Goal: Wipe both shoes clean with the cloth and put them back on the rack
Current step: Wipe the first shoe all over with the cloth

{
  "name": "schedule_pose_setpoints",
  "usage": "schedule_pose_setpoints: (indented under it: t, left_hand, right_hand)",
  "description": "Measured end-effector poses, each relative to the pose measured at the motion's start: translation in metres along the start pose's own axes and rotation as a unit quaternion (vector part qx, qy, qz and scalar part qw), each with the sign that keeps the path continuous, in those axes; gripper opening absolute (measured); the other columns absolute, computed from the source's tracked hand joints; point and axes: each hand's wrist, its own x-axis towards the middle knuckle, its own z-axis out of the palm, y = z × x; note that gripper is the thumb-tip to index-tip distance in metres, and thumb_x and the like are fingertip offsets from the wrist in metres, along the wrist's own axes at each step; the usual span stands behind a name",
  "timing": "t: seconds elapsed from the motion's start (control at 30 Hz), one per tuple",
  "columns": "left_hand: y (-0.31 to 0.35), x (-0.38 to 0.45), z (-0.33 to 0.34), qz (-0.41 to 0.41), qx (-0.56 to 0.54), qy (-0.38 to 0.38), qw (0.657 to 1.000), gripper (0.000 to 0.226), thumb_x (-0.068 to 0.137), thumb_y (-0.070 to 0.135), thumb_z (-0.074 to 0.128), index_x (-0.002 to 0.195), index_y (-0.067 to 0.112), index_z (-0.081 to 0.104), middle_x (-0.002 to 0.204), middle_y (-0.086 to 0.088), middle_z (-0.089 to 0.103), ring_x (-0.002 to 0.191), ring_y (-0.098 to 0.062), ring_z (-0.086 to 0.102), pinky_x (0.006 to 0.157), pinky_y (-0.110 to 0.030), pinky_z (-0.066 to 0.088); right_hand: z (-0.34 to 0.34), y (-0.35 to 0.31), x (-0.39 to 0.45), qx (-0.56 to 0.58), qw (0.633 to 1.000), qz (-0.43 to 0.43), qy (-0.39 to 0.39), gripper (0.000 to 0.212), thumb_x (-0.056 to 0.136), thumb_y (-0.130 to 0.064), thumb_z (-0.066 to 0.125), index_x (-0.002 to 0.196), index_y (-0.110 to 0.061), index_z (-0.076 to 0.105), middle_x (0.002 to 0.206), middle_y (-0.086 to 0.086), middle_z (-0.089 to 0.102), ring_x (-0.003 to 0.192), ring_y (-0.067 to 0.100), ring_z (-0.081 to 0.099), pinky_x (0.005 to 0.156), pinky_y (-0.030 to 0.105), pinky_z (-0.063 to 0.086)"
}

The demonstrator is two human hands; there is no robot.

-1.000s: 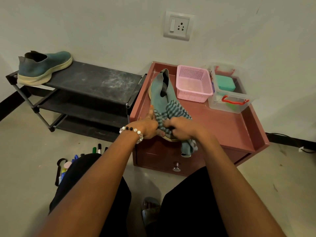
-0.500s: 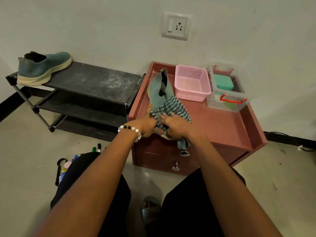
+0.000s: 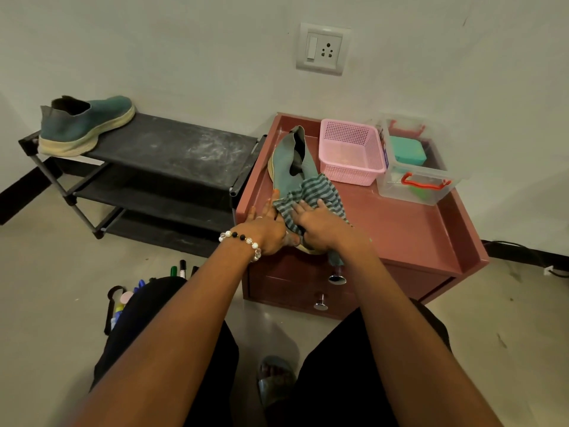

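One teal knit shoe (image 3: 291,160) with a cream sole lies on the red-brown cabinet top (image 3: 409,229), heel toward the wall. A striped grey-teal cloth (image 3: 320,192) covers its front half. My left hand (image 3: 266,228), a bead bracelet on its wrist, holds the shoe's toe end, with fingers stretched along its left side. My right hand (image 3: 318,224) holds the cloth down on the shoe, and a tail of cloth hangs over the cabinet's front edge. The second teal shoe (image 3: 83,124) stands at the left end of the black rack's (image 3: 172,149) top shelf.
A pink basket (image 3: 351,152) and a clear box (image 3: 415,177) with an orange handle stand behind the shoe on the cabinet. Two drawer knobs (image 3: 337,278) stick out below. Markers (image 3: 181,269) lie on the floor by my left knee. The wall has a socket (image 3: 321,49).
My right hand has slid the cloth from the toe further up the shoe, spreading it out. My left hand stays at the toe, its fingers now stretched out more.
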Motion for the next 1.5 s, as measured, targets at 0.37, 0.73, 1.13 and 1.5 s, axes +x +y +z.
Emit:
schedule_pose_setpoints:
  t: [0.37, 0.73, 1.13, 1.5]
  left_hand:
    - [-0.001, 0.003, 0.001, -0.032, 0.020, -0.002, 0.999, 0.084, 0.097, 0.054, 0.038, 0.151, 0.019, -0.016, 0.151, -0.004, -0.038, 0.143, -0.025, -0.027, 0.116, -0.043, -0.009]
    - [-0.002, 0.004, 0.003, -0.032, 0.014, 0.005, 0.999, 0.083, 0.100, 0.045, 0.038, 0.149, 0.011, -0.020, 0.152, -0.005, -0.036, 0.144, -0.022, -0.025, 0.117, -0.044, -0.008]
    - [0.000, 0.002, 0.000, -0.025, 0.024, -0.004, 0.999, 0.081, 0.098, 0.051, 0.038, 0.152, 0.016, -0.012, 0.152, -0.006, -0.035, 0.142, -0.021, -0.028, 0.116, -0.044, -0.010]
    - [0.001, 0.005, 0.000, -0.036, 0.042, -0.006, 0.998, 0.080, 0.099, 0.049, 0.036, 0.151, 0.015, -0.014, 0.154, -0.006, -0.033, 0.144, -0.022, -0.025, 0.116, -0.045, -0.009]
  right_hand:
    - [-0.009, 0.008, -0.016, 0.062, 0.997, -0.019, -0.038, 0.054, 0.093, -0.004, 0.039, 0.146, 0.001, 0.028, 0.156, 0.017, 0.021, 0.143, 0.029, 0.022, 0.117, 0.039, 0.014]
    - [-0.006, 0.013, -0.050, 0.147, 0.989, -0.008, 0.000, 0.013, 0.077, 0.010, 0.044, 0.078, 0.001, 0.053, 0.079, 0.010, 0.049, 0.080, 0.026, 0.050, 0.068, 0.031, 0.037]
    - [-0.006, -0.003, -0.008, 0.012, 0.999, -0.016, -0.027, 0.060, 0.094, -0.012, 0.047, 0.147, 0.002, 0.022, 0.156, 0.019, 0.015, 0.144, 0.031, 0.018, 0.117, 0.040, 0.017]
    - [-0.003, 0.000, 0.003, 0.016, 1.000, 0.013, -0.005, 0.046, 0.092, -0.016, 0.054, 0.135, 0.000, 0.044, 0.141, 0.020, 0.041, 0.129, 0.034, 0.041, 0.105, 0.041, 0.037]
